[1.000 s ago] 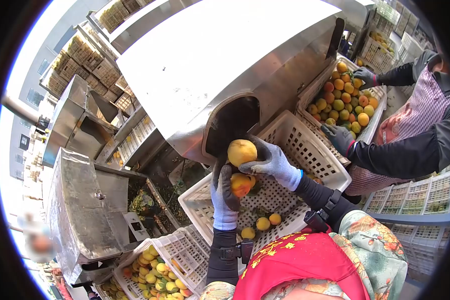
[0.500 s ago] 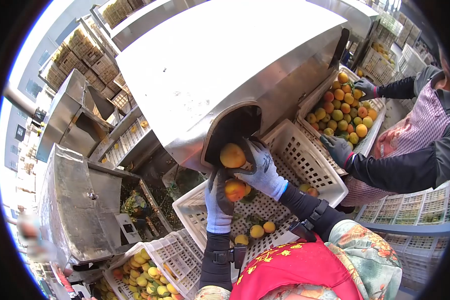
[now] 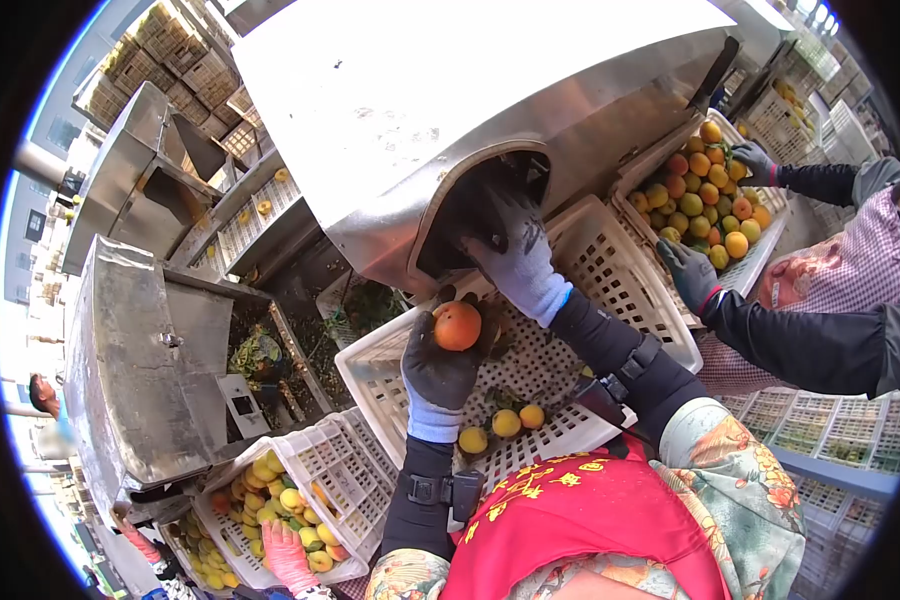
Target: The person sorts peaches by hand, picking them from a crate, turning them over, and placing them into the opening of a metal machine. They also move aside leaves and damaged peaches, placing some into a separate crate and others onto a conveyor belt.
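My left hand (image 3: 442,365), in a grey and blue glove, is closed around an orange fruit (image 3: 457,326) above the left side of a white crate (image 3: 580,350). My right hand (image 3: 515,245) reaches into the dark opening (image 3: 465,215) of the metal machine (image 3: 390,150); its fingers are in shadow, and whether they hold anything is hidden. Below my hands, a few yellow-orange fruits (image 3: 506,423) with green leaves lie in the crate.
At the right, a co-worker's gloved hands (image 3: 688,275) rest at a full fruit crate (image 3: 705,200). Another fruit crate (image 3: 280,500) stands at the lower left, with a pink-gloved hand (image 3: 286,553) at it. Stacked crates (image 3: 175,65) stand at upper left.
My right hand has moved up into the opening, away from my left hand, and the fruit between them is out of sight. My left hand has turned palm up. A pink-gloved hand has appeared lower left.
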Action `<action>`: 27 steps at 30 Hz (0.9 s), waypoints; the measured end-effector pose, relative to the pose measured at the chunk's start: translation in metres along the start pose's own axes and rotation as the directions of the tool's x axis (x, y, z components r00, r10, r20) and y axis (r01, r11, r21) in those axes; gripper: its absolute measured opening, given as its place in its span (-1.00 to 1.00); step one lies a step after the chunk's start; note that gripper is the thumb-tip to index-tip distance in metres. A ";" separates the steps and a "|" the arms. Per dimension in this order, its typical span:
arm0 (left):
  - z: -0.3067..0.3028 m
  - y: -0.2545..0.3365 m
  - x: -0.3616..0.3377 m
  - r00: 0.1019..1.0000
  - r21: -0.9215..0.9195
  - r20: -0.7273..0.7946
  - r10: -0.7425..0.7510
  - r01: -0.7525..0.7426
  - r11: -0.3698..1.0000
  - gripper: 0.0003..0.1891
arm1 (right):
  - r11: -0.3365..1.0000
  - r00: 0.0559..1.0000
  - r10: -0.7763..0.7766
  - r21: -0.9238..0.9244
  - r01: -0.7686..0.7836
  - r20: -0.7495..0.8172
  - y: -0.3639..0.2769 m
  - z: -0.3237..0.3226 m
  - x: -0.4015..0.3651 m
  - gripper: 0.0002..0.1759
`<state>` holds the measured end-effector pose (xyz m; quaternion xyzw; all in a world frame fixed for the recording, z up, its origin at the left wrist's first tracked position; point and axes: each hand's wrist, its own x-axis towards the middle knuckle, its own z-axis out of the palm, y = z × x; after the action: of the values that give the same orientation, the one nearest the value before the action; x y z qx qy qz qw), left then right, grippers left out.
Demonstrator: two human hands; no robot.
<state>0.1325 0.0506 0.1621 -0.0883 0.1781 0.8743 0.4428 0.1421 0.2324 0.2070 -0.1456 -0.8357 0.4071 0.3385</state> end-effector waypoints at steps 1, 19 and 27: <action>0.001 0.004 0.003 1.000 0.001 0.008 0.010 -0.010 1.000 -0.54 | 0.995 0.965 0.064 0.058 -0.081 0.254 -0.014 -0.019 -0.009 -0.17; 0.012 -0.011 -0.004 0.855 0.925 0.344 0.389 -0.380 0.018 -0.53 | 0.990 0.989 -0.035 -0.130 0.054 0.144 -0.032 -0.010 -0.086 0.01; -0.030 -0.030 0.015 0.919 0.539 -0.301 0.255 -0.056 0.840 -0.68 | 0.919 0.994 -0.101 -0.378 0.110 0.043 0.004 0.012 -0.040 0.00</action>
<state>0.1477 0.0667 0.1228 -0.1092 0.4924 0.7955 0.3359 0.1628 0.2071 0.1803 -0.1585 -0.9092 0.2202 0.3159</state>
